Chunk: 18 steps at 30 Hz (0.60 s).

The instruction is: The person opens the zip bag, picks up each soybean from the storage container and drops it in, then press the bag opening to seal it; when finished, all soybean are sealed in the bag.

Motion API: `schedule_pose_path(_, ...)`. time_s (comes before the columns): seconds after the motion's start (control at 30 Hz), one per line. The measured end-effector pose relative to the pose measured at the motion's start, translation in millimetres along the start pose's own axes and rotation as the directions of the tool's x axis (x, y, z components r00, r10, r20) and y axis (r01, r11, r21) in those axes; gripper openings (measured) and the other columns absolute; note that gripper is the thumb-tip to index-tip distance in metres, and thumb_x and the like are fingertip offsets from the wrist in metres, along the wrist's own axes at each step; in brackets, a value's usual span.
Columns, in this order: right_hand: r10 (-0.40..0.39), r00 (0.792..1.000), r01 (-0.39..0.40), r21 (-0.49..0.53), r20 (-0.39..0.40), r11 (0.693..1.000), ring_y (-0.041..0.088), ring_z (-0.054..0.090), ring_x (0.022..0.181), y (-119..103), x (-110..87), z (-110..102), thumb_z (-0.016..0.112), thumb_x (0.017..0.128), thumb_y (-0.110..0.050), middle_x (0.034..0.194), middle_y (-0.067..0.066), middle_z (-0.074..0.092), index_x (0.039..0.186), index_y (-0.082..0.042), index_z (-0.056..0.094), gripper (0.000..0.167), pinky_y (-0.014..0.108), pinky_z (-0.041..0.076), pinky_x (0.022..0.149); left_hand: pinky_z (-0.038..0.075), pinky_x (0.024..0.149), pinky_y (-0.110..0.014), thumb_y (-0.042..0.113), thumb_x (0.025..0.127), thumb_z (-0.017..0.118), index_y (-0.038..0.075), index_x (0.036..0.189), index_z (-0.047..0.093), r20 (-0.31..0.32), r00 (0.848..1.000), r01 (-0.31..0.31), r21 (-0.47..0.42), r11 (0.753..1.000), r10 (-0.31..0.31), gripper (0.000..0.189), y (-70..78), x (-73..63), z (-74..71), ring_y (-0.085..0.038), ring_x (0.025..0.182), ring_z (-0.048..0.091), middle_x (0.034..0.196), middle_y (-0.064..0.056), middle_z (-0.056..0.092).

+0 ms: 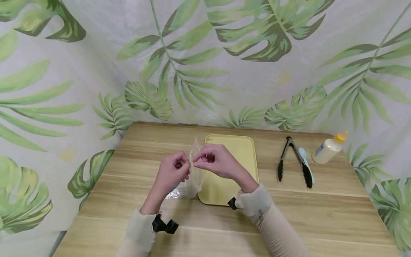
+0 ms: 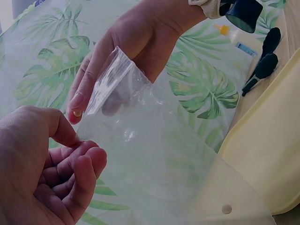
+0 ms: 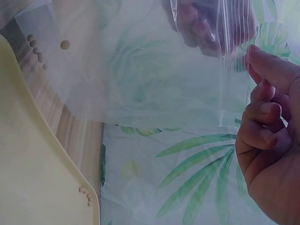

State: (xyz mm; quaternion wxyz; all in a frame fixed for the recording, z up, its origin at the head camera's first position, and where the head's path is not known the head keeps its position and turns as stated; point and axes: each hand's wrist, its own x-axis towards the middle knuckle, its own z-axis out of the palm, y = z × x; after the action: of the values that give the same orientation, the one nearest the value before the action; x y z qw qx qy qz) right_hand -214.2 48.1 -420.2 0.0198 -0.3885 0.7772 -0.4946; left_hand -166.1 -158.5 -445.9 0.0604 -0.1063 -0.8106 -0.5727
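Observation:
A clear zip-lock bag [image 1: 193, 184] hangs upright between the hands, over the left edge of a yellow tray [image 1: 224, 191]. My left hand [image 1: 173, 171] pinches the bag at its zip edge. Close beside that edge is my right hand [image 1: 219, 160], with a small pale yellow round piece, like a bean [image 2: 78, 113], between its fingertips. Through the bag [image 3: 154, 84], the right wrist view shows several small tan pieces [image 3: 33, 44]; whether they lie inside or behind it I cannot tell. A round hole [image 3: 64, 44] marks the bag.
In the tray's far left corner sit several small tan pieces [image 3: 84, 191]. Right of the tray lie black-tipped tongs [image 1: 282, 155] and a pale blue spoon [image 1: 303, 153]. Farther right stands a white bottle [image 1: 327, 151] with a yellow cap. A leaf-print curtain [image 1: 250, 82] hangs behind the wooden table [image 1: 205, 228].

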Motion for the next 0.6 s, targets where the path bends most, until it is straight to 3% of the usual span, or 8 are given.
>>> schedule_pose_path(0.33, -0.004, 1.0, 0.004, -0.031, -0.02, 1.0, 0.006, 0.048, 0.064, 2.7, 0.7, -0.3, 0.081, 0.09, -0.016, 0.075, -0.006, 0.06, 0.098, -0.012, 0.081, 0.009, 0.019, 0.041, 0.057, 0.056, 0.042, -0.032, 0.0, 0.091, 0.057, 0.006, 0.079, 0.062, 0.003, 1.0, -0.001, -0.001, 1.0, 0.001, 0.014, -1.4, 0.6, 0.7, -0.018, 0.05, 0.063, 0.065, -0.01, 0.064)
schedule_pose_path(0.6, 0.071, 0.994, -0.068, 0.044, -0.084, 0.997, 0.008, 0.045, 0.061, 6.1, -1.5, -14.8, 0.079, 0.091, -0.015, 0.074, -0.002, 0.056, 0.103, -0.01, 0.081, 0.013, 0.018, 0.037, 0.054, 0.056, 0.042, -0.033, 0.0, 0.091, 0.056, 0.006, 0.079, 0.062, -0.001, 1.0, 0.005, 0.001, 1.0, -0.005, 0.015, -0.1, 0.0, -0.2, -0.019, 0.05, 0.063, 0.064, -0.012, 0.064)
